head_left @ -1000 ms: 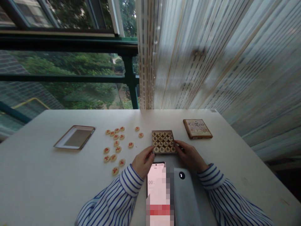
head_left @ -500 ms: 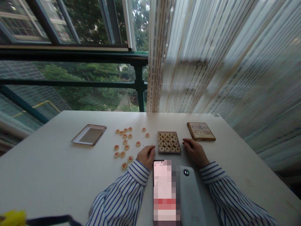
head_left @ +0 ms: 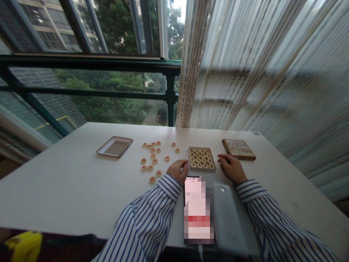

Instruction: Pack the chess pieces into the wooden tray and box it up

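A shallow square box [head_left: 190, 164] of xiangqi pieces [head_left: 201, 160] with dark characters, set in tidy rows, lies on the table between my hands. My left hand [head_left: 178, 170] rests just left of the box, its fingers curled in with nothing visible in them. On the right, apart from the box, my right hand [head_left: 231, 169] lies on the table with its fingers partly stretched and nothing held. Loose xiangqi pieces [head_left: 152, 155] with red characters are scattered to the left of my left hand.
An open, shallow box lid [head_left: 116, 147] lies at the left. A closed decorated box [head_left: 240, 148] sits at the right. In front of me are a phone [head_left: 195, 200] with a lit screen and a pale power bank [head_left: 229, 214]. A railing [head_left: 109, 92] and curtain stand behind the white table [head_left: 68, 189].
Both hands have let go of the box of pieces and moved slightly apart from it. My left fingers have curled in. The whole view has shifted as my head turned left.
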Action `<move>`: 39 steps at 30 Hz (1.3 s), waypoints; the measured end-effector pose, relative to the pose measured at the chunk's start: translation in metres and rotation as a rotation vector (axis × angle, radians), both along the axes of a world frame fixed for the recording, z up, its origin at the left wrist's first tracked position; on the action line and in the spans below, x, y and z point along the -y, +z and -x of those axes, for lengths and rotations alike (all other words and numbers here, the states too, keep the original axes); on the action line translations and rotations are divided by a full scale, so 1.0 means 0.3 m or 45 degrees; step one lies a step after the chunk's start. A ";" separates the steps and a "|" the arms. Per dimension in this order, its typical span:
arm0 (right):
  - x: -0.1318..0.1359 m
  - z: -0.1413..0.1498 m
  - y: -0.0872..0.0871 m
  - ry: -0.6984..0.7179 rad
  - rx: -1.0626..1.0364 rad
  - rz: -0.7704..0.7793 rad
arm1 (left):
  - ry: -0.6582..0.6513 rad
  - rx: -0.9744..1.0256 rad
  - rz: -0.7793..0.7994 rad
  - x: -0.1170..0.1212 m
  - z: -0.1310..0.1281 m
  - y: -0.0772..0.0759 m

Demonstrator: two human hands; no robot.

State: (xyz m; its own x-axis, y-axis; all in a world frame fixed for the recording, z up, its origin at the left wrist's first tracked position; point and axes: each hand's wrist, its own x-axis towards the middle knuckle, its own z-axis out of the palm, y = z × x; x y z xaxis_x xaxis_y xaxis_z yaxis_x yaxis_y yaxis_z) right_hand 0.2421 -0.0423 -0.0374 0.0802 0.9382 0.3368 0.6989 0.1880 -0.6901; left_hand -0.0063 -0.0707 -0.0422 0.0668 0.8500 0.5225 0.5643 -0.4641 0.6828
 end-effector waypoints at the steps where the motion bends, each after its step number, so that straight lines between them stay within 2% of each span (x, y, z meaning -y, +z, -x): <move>1: -0.003 0.000 -0.002 -0.006 -0.003 -0.007 | 0.017 0.010 0.001 -0.002 0.001 0.002; 8: -0.013 0.009 -0.007 -0.009 -0.008 -0.037 | 0.110 0.062 0.020 -0.018 0.013 0.011; 29: 0.006 0.028 0.004 -0.017 0.060 -0.136 | 0.113 0.095 -0.013 -0.035 0.011 0.016; 39: 0.013 0.025 0.008 0.009 0.079 -0.191 | 0.161 0.028 -0.042 -0.036 0.029 0.024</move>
State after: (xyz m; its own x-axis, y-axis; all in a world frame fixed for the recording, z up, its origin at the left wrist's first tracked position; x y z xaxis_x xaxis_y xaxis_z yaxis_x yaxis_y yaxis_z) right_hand 0.2347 -0.0462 -0.0350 0.0483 0.8774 0.4773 0.7374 0.2910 -0.6095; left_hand -0.0151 -0.0599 -0.0350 -0.0518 0.8334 0.5502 0.6045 -0.4124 0.6816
